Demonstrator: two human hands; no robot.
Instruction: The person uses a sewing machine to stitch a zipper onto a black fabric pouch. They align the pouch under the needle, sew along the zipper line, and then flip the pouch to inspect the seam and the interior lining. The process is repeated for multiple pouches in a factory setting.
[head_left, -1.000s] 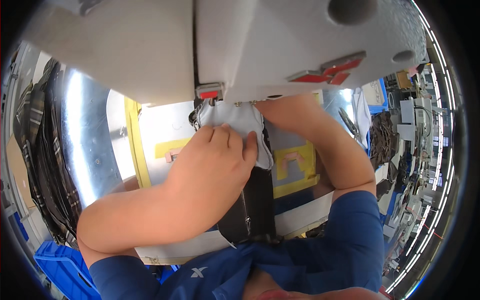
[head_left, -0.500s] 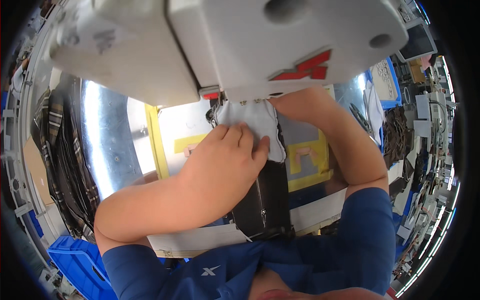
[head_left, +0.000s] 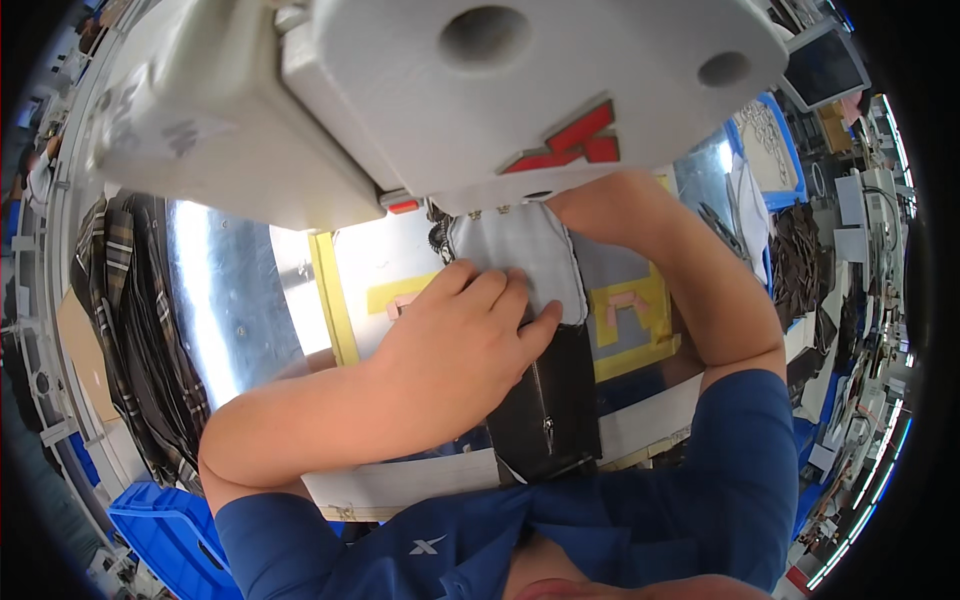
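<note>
A pale grey cloth piece [head_left: 530, 245] lies under the sewing machine's head [head_left: 560, 90], over a black fabric strip [head_left: 560, 400] with a metal zipper [head_left: 546, 405] that runs toward my body. My left hand [head_left: 470, 325] rests on the pale piece and its left edge, palm down, fingers extended and a little apart. At the far right edge of the cloth is my right hand [head_left: 605, 212]; its fingers are hidden behind the machine head. The needle area is also out of sight. A dark toothed wheel [head_left: 438, 238] shows left of the cloth.
Yellow tape [head_left: 635, 355] marks the machine bed on both sides. Dark and plaid fabric pieces [head_left: 125, 300] are stacked at the left, above a blue crate [head_left: 175, 535]. On the right are scissors [head_left: 718, 230], a blue tray [head_left: 770, 150] and dark crumpled fabric [head_left: 795, 260].
The whole view has shifted and tilted slightly, with the machine head now farther left in it. Both hands keep about the same places on the cloth.
</note>
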